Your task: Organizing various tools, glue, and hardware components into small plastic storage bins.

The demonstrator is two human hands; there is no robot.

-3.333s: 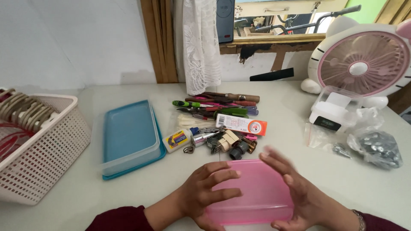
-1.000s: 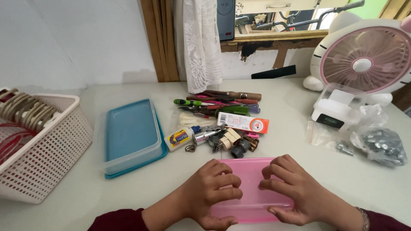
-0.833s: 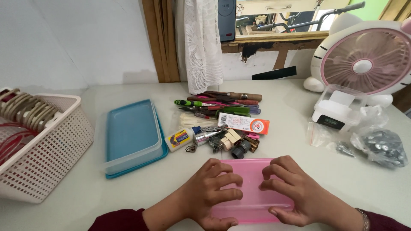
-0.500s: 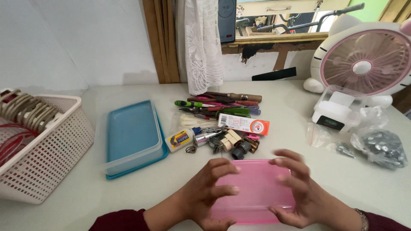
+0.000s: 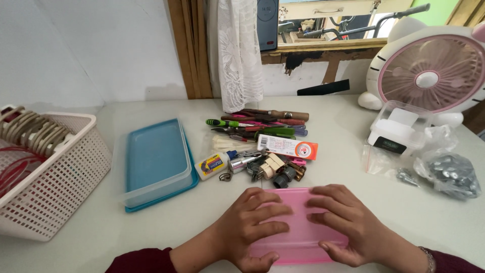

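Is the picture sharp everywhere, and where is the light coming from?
Head view: soft, even daylight, seemingly from the window behind the table, with faint shadows and no harsh glare. The left hand and right hand on the pink box look sharp, as does the blue container. The wide lens bends the edges, so the basket and fan look stretched.

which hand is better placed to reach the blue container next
Left. The left hand lies on the pink lid's left side, nearer the blue container; the right hand would probably have to cross over.
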